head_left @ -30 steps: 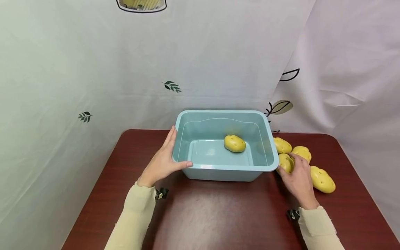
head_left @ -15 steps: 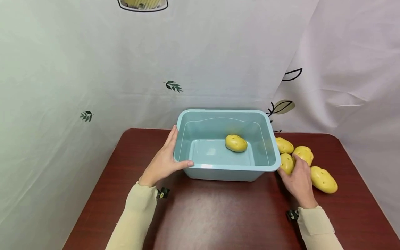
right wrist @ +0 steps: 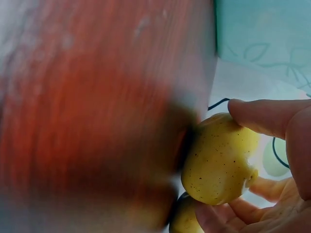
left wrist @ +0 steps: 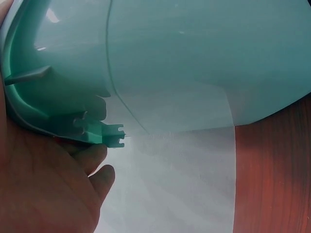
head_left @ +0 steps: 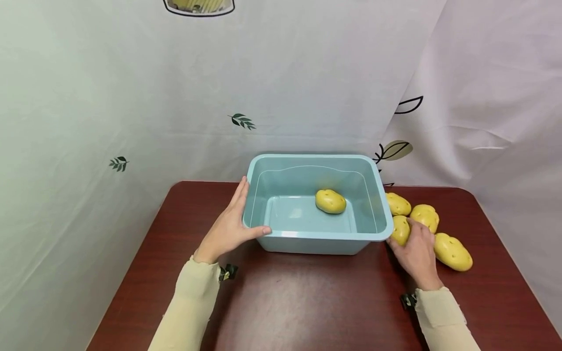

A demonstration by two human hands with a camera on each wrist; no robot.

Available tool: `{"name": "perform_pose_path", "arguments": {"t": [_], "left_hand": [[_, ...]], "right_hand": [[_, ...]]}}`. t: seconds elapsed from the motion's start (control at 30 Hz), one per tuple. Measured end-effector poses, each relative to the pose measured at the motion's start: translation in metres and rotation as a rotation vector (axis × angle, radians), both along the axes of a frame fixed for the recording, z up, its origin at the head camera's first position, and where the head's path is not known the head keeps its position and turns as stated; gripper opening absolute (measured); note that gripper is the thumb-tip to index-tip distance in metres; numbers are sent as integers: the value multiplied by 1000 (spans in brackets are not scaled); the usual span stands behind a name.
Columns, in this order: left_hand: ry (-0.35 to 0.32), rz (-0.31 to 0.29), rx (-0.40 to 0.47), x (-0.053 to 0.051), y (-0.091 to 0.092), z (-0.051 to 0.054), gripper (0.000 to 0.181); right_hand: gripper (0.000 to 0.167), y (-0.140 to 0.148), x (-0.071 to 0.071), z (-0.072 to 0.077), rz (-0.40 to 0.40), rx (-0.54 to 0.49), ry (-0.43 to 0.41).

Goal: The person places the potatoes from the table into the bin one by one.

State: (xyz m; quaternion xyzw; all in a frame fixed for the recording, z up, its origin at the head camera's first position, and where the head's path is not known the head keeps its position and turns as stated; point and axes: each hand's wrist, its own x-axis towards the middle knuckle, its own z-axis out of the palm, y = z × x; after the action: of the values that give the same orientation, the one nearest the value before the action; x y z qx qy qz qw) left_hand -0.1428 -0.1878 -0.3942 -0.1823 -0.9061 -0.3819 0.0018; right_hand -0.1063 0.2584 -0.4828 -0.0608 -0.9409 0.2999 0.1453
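Observation:
A light blue plastic tub (head_left: 307, 235) stands on the table with one yellow potato (head_left: 331, 201) lying inside. At the tub's left front corner is my left hand (head_left: 226, 229), its fingers stretched along the side and its thumb resting on the front rim. The left wrist view shows fingertips of this hand under the rim. Just right of the tub, my right hand (head_left: 416, 251) holds another potato (right wrist: 218, 162) between thumb and fingers. The head view shows that potato (head_left: 400, 230) beside the tub's right front corner, partly covered by the hand.
Beyond the right hand lie three more potatoes: one behind (head_left: 398, 204), one at the back right (head_left: 425, 217) and a long one (head_left: 453, 252) to the right. A white printed cloth (head_left: 307, 87) hangs behind the dark red table (head_left: 298, 297).
My right hand has closed round the near potato, drawing slightly left, away from the potatoes to its right. The left hand and tub have stayed in place.

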Motion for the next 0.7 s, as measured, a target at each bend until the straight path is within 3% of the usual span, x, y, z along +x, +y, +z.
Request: {"name": "perform_pose_path", "arguments": {"t": [0.7], "left_hand": [[2, 7, 5, -1, 1, 0, 120]], "right_hand": [[77, 6, -1, 2, 40, 46, -15]]}}
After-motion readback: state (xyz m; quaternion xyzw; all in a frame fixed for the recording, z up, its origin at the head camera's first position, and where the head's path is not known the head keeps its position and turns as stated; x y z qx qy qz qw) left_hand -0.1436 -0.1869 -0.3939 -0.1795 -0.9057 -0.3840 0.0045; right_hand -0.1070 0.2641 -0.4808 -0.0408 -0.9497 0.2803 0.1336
